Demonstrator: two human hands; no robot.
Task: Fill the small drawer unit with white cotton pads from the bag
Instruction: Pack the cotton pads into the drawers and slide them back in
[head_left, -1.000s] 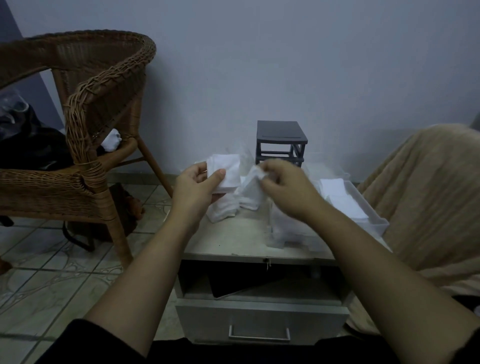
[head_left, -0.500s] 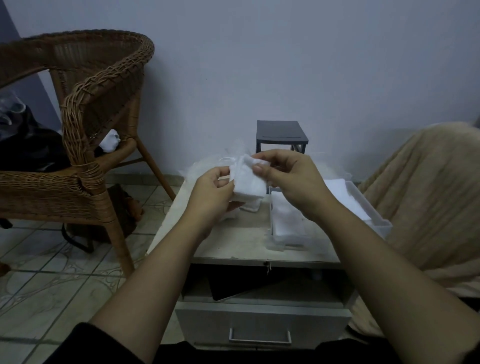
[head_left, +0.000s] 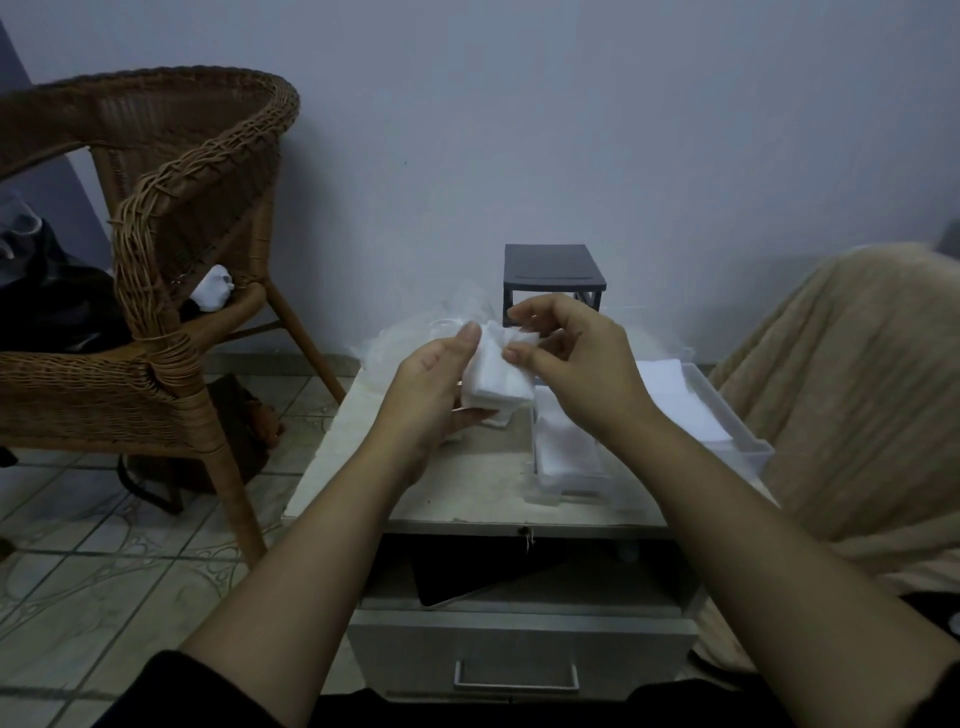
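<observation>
A stack of white cotton pads (head_left: 497, 378) is held above the bedside table (head_left: 467, 499). My left hand (head_left: 434, 387) grips it from the left and underneath. My right hand (head_left: 576, 371) pinches its top right corner with thumb and fingers. Behind my hands stands the dark grey frame of the small drawer unit (head_left: 553, 273), its drawers taken out. Two clear drawers lie on the table to the right, the nearer drawer (head_left: 569, 470) and the farther drawer (head_left: 727, 431), both with white pads inside. The crumpled clear bag (head_left: 410, 338) lies behind my left hand.
A wicker chair (head_left: 171, 291) stands to the left on the tiled floor, with dark clothes and a white item on its seat. A beige blanket (head_left: 852, 395) covers something at the right. The table has an open shelf and a drawer with a handle (head_left: 516, 678) below.
Both hands came together on the stack of pads and brought it from near the bag toward the middle, a little nearer the clear drawers.
</observation>
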